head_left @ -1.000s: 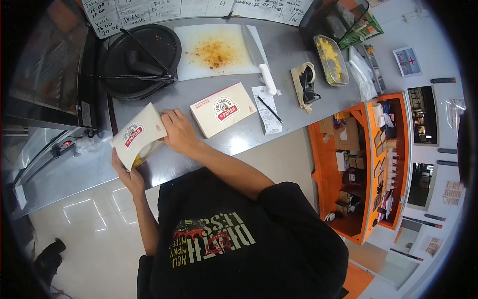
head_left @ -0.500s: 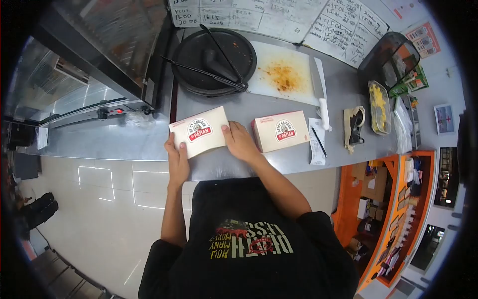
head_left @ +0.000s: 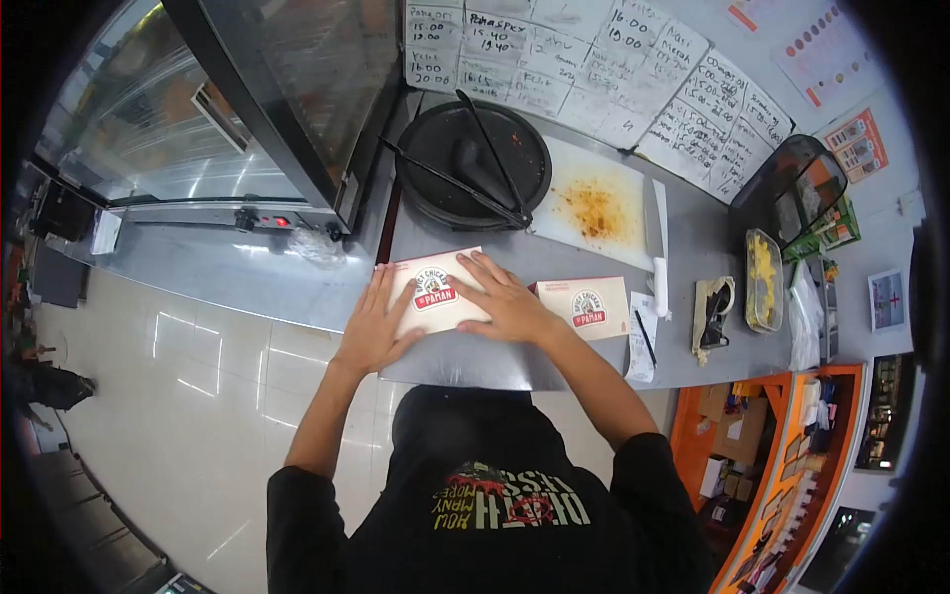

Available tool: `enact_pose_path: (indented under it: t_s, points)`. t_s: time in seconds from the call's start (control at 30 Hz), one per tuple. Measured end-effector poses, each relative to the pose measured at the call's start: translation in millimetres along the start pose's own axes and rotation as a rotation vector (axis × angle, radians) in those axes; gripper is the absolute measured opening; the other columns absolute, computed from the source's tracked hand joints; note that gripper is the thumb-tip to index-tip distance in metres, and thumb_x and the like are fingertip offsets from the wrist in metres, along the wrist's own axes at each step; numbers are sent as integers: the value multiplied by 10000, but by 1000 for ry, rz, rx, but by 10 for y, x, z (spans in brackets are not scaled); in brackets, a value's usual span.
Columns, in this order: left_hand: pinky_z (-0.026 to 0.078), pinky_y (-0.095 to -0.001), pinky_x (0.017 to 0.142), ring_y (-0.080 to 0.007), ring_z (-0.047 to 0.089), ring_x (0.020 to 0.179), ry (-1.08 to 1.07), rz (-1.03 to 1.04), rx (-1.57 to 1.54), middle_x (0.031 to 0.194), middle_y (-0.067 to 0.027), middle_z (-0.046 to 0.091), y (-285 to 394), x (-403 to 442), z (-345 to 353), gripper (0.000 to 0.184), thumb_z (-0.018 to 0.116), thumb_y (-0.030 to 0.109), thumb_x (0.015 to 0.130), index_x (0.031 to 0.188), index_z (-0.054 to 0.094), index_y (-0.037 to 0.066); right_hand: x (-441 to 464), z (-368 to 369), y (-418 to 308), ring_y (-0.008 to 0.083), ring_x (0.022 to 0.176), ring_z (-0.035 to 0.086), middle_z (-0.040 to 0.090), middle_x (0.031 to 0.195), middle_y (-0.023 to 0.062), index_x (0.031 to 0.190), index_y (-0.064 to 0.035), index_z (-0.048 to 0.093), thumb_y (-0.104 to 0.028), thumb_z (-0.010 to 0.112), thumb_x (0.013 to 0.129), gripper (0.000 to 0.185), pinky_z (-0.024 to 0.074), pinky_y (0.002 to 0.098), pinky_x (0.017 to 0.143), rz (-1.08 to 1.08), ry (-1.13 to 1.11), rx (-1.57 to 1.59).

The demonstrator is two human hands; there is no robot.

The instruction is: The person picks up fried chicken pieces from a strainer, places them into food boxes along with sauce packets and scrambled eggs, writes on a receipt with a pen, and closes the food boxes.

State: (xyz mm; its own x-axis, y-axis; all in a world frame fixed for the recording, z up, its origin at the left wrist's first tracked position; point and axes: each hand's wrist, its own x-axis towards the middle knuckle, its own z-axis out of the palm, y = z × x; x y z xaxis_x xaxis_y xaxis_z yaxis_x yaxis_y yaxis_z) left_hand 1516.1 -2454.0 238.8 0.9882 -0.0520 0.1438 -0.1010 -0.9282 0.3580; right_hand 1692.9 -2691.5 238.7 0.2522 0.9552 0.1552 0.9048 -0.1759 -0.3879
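A cream printed box (head_left: 432,294), its lid closed, rests on the metal counter (head_left: 465,362). My left hand (head_left: 373,322) lies over its left side with the fingers spread on the lid. On the right part of the lid, my right hand (head_left: 506,302) lies with its fingers apart. Just right of that hand stands a second cream box (head_left: 584,307) with a red edge. Beside it are a paper receipt (head_left: 641,348) and a black pen (head_left: 645,335).
Behind are a black stone mortar (head_left: 427,176) with tongs (head_left: 450,181) and a stained cutting board (head_left: 564,163) with a knife (head_left: 660,262). A tape dispenser (head_left: 714,315) and a yellow-filled container (head_left: 762,282) stand right. A glass cabinet (head_left: 297,99) is left.
The held box has come down flat onto the counter and its lid is closed. Both hands have shifted from gripping its sides to lying on its top. The camera view has turned.
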Motion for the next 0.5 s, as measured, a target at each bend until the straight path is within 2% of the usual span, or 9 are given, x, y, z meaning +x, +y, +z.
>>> enact_pose_path:
  t_s: [0.03, 0.13, 0.17, 0.27, 0.37, 0.43, 0.5]
  points:
    - [238, -532, 1207, -517, 212, 1488, -6, 32, 3, 1579, -377, 210, -38, 14, 3, 819, 608, 538, 930, 1534, 389, 29, 35, -21, 55, 431, 1447, 299, 281, 1618, 220, 1525, -173, 437, -471, 757, 821, 829, 335, 542, 1160, -13, -22, 68]
    - [294, -499, 1194, -522, 243, 1473, -20, 76, 61, 1558, -388, 241, -71, 29, -63, 847, 662, 532, 893, 1523, 403, 29, 153, -147, 66, 415, 1450, 289, 309, 1606, 205, 1501, -183, 471, -483, 776, 790, 829, 410, 553, 1087, -34, -59, 64]
    - [378, -483, 1152, -518, 287, 1456, 20, 102, 115, 1543, -368, 290, -60, 38, -72, 859, 699, 515, 868, 1508, 420, 16, 181, -154, 51, 412, 1427, 319, 327, 1592, 212, 1497, -186, 476, -481, 775, 793, 820, 426, 539, 1076, -42, -58, 1]
    - [486, -462, 1062, -492, 342, 1440, 65, 98, 156, 1529, -335, 342, -117, 51, 31, 816, 731, 465, 846, 1508, 450, 78, 179, -127, -13, 406, 1359, 402, 378, 1551, 228, 1486, -197, 491, -473, 770, 801, 789, 463, 508, 1051, -76, -39, -165]
    - [554, -449, 976, -461, 383, 1427, 36, 118, 240, 1520, -292, 383, -88, 51, -15, 744, 753, 394, 831, 1503, 485, 220, 143, -56, 31, 408, 1300, 460, 416, 1519, 234, 1477, -230, 503, -467, 756, 814, 749, 475, 503, 1048, -140, 13, -241]
    - [559, -449, 962, -464, 375, 1432, 0, 131, 236, 1525, -283, 378, -115, 34, -45, 692, 739, 399, 846, 1485, 511, 261, 129, -32, 83, 419, 1271, 484, 429, 1510, 234, 1474, -267, 508, -468, 742, 827, 717, 474, 507, 1054, -178, 41, -218]
    - [543, -456, 987, -462, 364, 1437, -11, 111, 221, 1536, -273, 367, -86, 59, -44, 663, 739, 384, 847, 1470, 526, 309, 138, -1, 93, 434, 1305, 448, 405, 1527, 231, 1476, -307, 505, -480, 726, 841, 695, 463, 510, 1066, -181, 48, -235]
